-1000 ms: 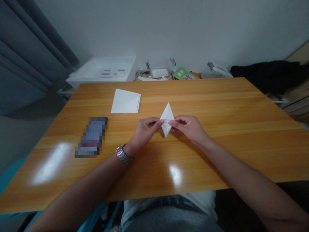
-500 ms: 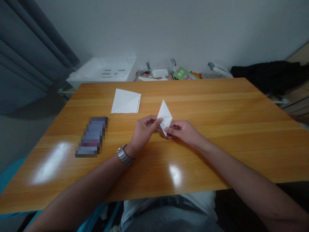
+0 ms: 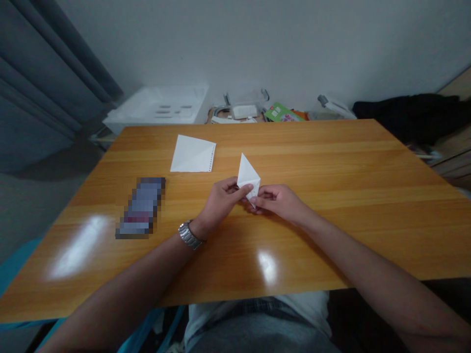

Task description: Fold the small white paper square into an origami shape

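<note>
Both hands hold a folded white paper (image 3: pixel 248 170), a kite-like diamond whose long point faces away from me and tilts left. My left hand (image 3: pixel 225 197), a metal watch on its wrist, pinches the paper's left side, the thumb lying across the lower front. At the bottom tip my right hand (image 3: pixel 274 198) grips the paper between thumb and fingers. The fingers behind the paper are partly hidden. Farther off to the left, a flat white sheet (image 3: pixel 193 154) with a perforated right edge lies on the wooden table (image 3: pixel 331 196).
A blurred-out phone-like object (image 3: pixel 142 208) lies on the table's left side. Behind the far edge are a white foam box (image 3: pixel 158 105), a green booklet (image 3: pixel 281 113), assorted small items and dark cloth (image 3: pixel 412 115). A grey curtain (image 3: pixel 44 88) hangs at the left.
The folded paper has turned so its far point leans left. My left thumb has moved right and down across the paper's lower front, while my right hand stays at the bottom tip.
</note>
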Demonstrator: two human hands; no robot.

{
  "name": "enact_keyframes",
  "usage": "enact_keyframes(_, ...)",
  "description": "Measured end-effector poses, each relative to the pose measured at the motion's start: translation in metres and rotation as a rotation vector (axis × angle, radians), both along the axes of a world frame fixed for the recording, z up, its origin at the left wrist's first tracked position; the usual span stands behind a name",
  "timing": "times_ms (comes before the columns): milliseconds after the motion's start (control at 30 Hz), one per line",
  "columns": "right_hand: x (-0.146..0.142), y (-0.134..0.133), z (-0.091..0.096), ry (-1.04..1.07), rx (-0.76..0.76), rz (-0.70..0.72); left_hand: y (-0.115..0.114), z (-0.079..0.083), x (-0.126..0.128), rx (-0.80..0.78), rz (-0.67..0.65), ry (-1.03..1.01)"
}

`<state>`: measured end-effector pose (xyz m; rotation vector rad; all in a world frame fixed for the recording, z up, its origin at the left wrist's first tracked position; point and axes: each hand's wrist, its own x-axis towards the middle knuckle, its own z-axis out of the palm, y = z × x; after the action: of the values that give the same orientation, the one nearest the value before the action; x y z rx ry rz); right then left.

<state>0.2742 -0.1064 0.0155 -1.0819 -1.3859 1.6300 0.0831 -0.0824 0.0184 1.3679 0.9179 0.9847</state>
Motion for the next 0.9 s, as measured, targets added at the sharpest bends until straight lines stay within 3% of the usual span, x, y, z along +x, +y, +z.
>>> enact_keyframes(367,0.0007,0.0009,-0.0014,-0.078,0.072,0.000,-0.0018,-0.0006,0.0020,-0.013,-0.030,-0.028)
enact_keyframes(600,-0.0015,-0.0026,-0.0018,-0.067,0.055,0.051,-0.0034,0.0011,0.0002,-0.013,-0.029,0.057)
enact_keyframes(900,0.0011,-0.0011,-0.0019,-0.075,0.045,0.058,-0.0028,0.0039,-0.0009,-0.051,-0.030,0.019)
